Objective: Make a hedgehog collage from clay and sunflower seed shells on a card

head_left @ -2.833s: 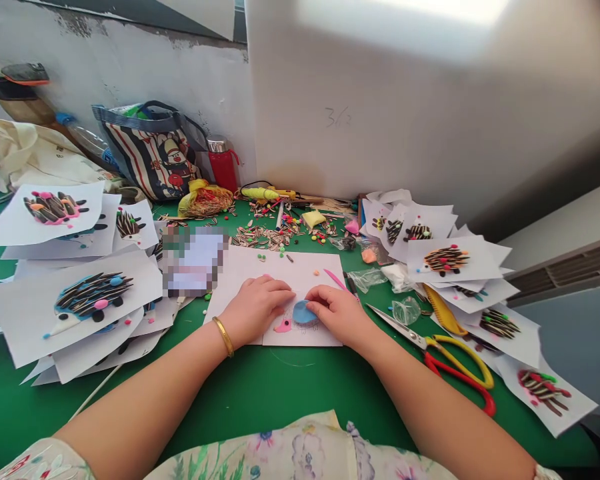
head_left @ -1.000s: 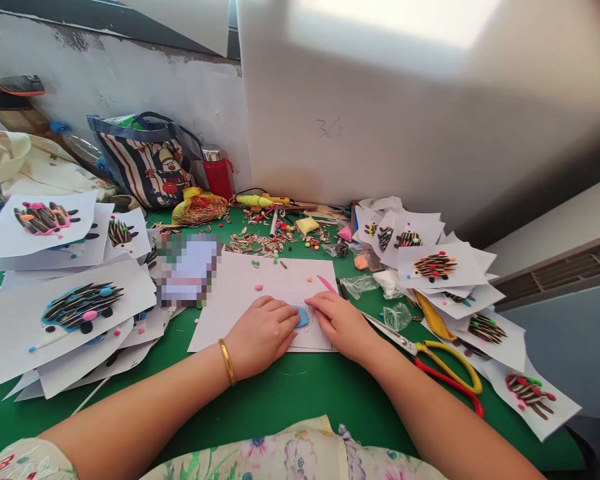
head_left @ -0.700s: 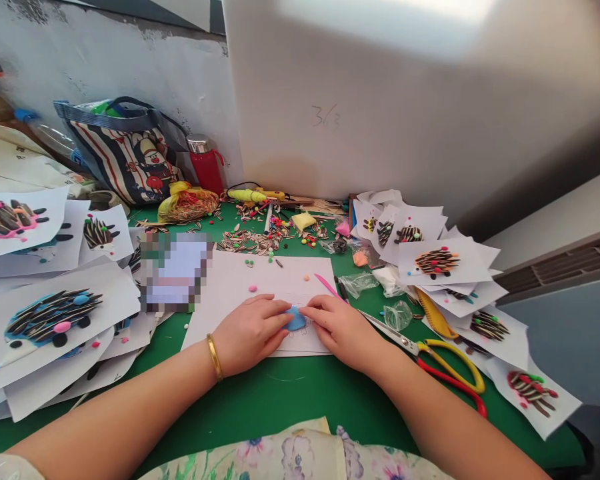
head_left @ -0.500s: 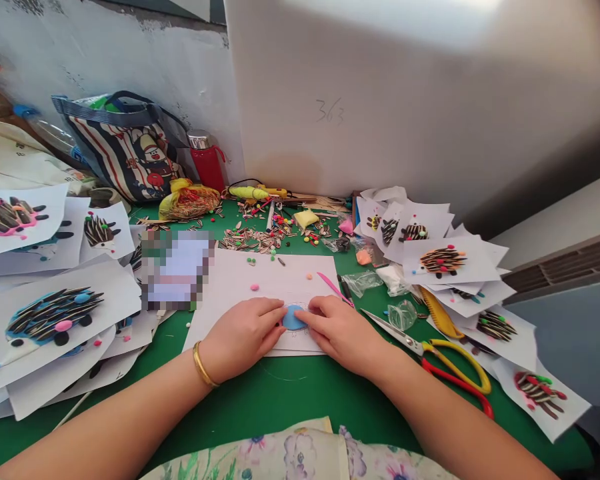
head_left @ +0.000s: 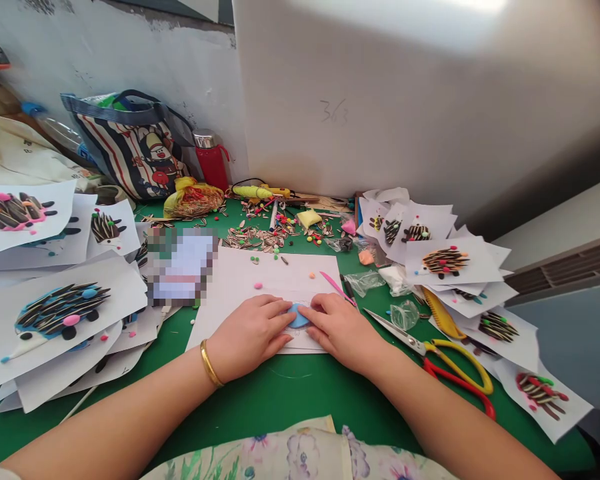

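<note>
A white sheet of paper [head_left: 260,277] lies on the green table [head_left: 290,393] in front of me. On its near edge sits a flat blue lump of clay [head_left: 299,315]. My left hand [head_left: 253,335], with a gold bangle on the wrist, lies with its fingers pressed together against the left side of the clay. My right hand [head_left: 343,330] presses on the clay's right side with closed fingertips. Most of the clay is hidden under my fingers. A thin pink tool [head_left: 336,285] rests on the paper just beyond my right hand.
Scissors with red and yellow handles [head_left: 445,360] lie to the right. Stacks of sheets with seed hedgehogs fill the left [head_left: 60,313] and right [head_left: 445,261]. Sunflower seeds [head_left: 253,237], small clay balls, a striped bag [head_left: 130,150] and a red flask [head_left: 213,160] stand at the back.
Both hands have drawn closer together over the blue clay, and the pink clay piece beside it is now covered by my left hand. The view swung a little sideways.
</note>
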`<action>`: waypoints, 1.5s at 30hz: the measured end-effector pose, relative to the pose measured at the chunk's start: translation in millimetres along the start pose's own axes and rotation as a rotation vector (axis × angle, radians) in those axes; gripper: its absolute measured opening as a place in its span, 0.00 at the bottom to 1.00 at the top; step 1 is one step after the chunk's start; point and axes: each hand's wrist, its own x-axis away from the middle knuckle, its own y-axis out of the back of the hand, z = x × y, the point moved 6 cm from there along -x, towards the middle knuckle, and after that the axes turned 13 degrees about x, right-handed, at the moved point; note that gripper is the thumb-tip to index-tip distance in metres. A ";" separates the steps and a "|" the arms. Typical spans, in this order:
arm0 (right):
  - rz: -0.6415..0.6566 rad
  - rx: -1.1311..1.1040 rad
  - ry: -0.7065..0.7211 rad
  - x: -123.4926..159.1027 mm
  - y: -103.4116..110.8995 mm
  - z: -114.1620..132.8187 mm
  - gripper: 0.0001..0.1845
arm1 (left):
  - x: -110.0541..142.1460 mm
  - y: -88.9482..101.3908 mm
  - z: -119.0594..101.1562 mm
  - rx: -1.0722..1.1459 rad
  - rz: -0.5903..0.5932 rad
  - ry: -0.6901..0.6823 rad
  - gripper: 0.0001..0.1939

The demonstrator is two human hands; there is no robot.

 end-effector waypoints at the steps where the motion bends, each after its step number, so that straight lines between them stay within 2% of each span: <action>1: -0.001 -0.021 0.002 0.2 0.5 -0.8 0.22 | 0.3 -0.3 0.3 0.002 0.004 0.003 0.17; 5: -0.009 -0.081 -0.013 1.0 2.8 -3.6 0.23 | 0.3 -0.1 -0.8 0.000 0.006 0.005 0.20; 12: 0.010 0.017 -0.038 -2.0 -1.7 1.3 0.22 | -1.3 -0.9 -4.3 -0.031 0.036 0.045 0.19; 20: -0.017 -0.052 -0.038 -2.0 -3.1 -1.6 0.23 | 0.3 -0.2 -4.6 -0.035 0.007 0.050 0.18; 27: -0.009 0.025 -0.058 -6.7 -8.0 3.9 0.23 | 0.6 -0.6 -4.4 -0.040 0.003 0.051 0.19; 35: -0.021 -0.097 -0.058 -4.7 -4.2 -3.8 0.22 | 1.1 -0.1 -3.2 -0.026 0.006 0.061 0.19; 41: -0.035 -0.052 -0.077 -4.0 -7.3 -3.8 0.21 | 1.8 -0.1 -2.9 -0.025 -0.004 0.053 0.19; 45: -0.037 -0.097 -0.089 -5.1 -6.1 -4.9 0.20 | 1.8 -0.9 -2.2 -0.025 0.002 0.058 0.20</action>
